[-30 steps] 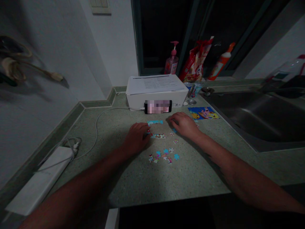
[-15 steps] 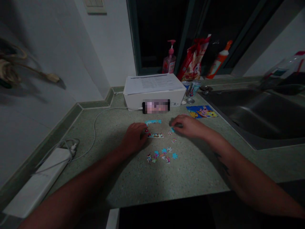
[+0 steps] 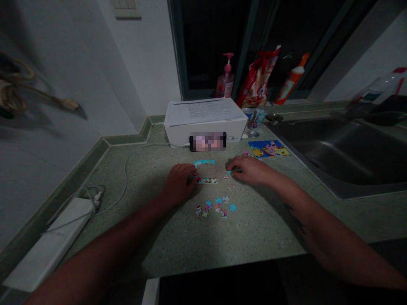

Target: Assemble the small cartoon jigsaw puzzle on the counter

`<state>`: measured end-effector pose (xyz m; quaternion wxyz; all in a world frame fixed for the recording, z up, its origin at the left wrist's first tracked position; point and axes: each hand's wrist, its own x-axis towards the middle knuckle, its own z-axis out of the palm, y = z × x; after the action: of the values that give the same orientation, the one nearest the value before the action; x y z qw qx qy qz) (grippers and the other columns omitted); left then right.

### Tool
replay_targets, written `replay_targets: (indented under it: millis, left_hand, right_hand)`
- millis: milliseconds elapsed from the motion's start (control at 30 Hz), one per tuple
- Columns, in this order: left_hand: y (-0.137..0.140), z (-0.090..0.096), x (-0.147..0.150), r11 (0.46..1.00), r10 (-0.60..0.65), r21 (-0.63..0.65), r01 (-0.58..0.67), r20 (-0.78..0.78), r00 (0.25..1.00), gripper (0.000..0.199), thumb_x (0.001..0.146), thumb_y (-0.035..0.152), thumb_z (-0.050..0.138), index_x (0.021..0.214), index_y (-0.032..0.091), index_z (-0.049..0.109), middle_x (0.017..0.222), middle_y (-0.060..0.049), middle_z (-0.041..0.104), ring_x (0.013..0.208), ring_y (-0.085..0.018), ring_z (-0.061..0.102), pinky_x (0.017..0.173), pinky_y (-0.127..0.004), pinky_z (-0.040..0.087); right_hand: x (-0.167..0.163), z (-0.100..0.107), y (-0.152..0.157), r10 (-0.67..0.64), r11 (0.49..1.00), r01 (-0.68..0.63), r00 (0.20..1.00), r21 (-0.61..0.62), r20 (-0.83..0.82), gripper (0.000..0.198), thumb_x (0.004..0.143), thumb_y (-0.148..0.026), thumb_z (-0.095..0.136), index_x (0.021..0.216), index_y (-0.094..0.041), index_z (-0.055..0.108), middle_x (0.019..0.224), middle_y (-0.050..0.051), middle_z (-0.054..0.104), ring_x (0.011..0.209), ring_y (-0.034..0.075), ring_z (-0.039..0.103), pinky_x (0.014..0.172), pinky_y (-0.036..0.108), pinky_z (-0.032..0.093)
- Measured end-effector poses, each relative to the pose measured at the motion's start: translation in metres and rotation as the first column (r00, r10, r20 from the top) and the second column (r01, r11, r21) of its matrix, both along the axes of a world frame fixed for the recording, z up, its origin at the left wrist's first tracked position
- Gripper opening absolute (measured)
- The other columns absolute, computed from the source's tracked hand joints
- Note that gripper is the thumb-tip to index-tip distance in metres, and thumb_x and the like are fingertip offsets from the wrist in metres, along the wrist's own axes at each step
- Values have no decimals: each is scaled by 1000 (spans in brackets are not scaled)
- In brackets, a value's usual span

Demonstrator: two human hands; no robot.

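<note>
Blue-topped jigsaw pieces (image 3: 204, 162) form an upper row on the counter, and a multicoloured lower row (image 3: 208, 180) runs parallel to it. My left hand (image 3: 181, 182) rests at their left ends, fingers and thumb closed around a reddish puzzle piece (image 3: 195, 173) at that side. To the right of the rows, my right hand (image 3: 249, 169) is bent down with its fingertips closed at a blue puzzle piece (image 3: 229, 172), which they partly cover. Several loose pieces (image 3: 218, 201) lie nearer me, and pinkish pieces (image 3: 246, 153) show behind my right hand.
A phone (image 3: 207, 142) leans on a white box (image 3: 206, 116); its cable runs left to a power strip (image 3: 54, 241). A blue picture card (image 3: 269, 148) lies beside the sink (image 3: 343, 156). Cans (image 3: 258, 118) and a pump bottle (image 3: 225, 82) stand behind.
My right hand has shifted very slightly down, uncovering more of the pinkish pieces behind it. My left hand and the joined rows look the same.
</note>
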<state>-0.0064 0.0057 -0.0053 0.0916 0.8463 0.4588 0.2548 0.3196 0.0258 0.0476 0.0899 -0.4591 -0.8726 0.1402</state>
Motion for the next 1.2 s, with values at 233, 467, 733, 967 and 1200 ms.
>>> replay_targets:
  millis: [233, 467, 733, 967, 1200]
  left_hand:
    - [1, -2, 0, 1000, 0, 3, 0, -8, 1000, 30, 97, 24, 65, 127, 23, 72, 135, -12, 76, 128, -33, 69, 119, -60, 52]
    - [0, 0, 0, 1000, -3, 8, 4, -12, 1000, 29, 99, 27, 64, 127, 22, 72, 134, -13, 77, 128, -34, 69, 118, -59, 52]
    - [0, 1, 0, 1000, 0, 9, 0, -6, 1000, 30, 97, 23, 65, 126, 24, 72, 134, -11, 77, 126, -32, 70, 117, -58, 54]
    - [0, 2, 1, 1000, -8, 10, 8, -8, 1000, 29, 97, 23, 66, 125, 26, 72, 133, -10, 77, 125, -32, 70, 116, -60, 54]
    - [-1, 1, 1, 1000, -2, 13, 2, -2, 1000, 29, 96, 23, 66, 124, 25, 72, 132, -11, 78, 125, -33, 70, 117, -61, 54]
  right_hand:
    - [-2, 9, -4, -25, 999, 24, 1000, -38, -18, 23, 88, -9, 71, 101, -23, 85, 103, 7, 83, 93, 25, 75, 85, 37, 56]
    - [-14, 25, -28, 108, 919, -140, 988, -369, -106, 16, 90, -12, 73, 94, -23, 84, 90, 0, 81, 79, 17, 74, 73, 28, 52]
    - [-30, 35, -62, 192, 907, -139, 977, -398, 95, 20, 78, -13, 88, 94, -25, 84, 93, 1, 80, 81, 21, 72, 68, 32, 44]
    - [-30, 20, -70, 108, 965, -75, 987, -252, 120, 26, 73, -8, 89, 86, -27, 77, 88, 2, 77, 81, 24, 70, 66, 35, 42]
    - [-30, 21, -65, 109, 964, -54, 973, -259, 203, 23, 78, -14, 89, 92, -27, 78, 96, 2, 79, 85, 23, 70, 69, 35, 42]
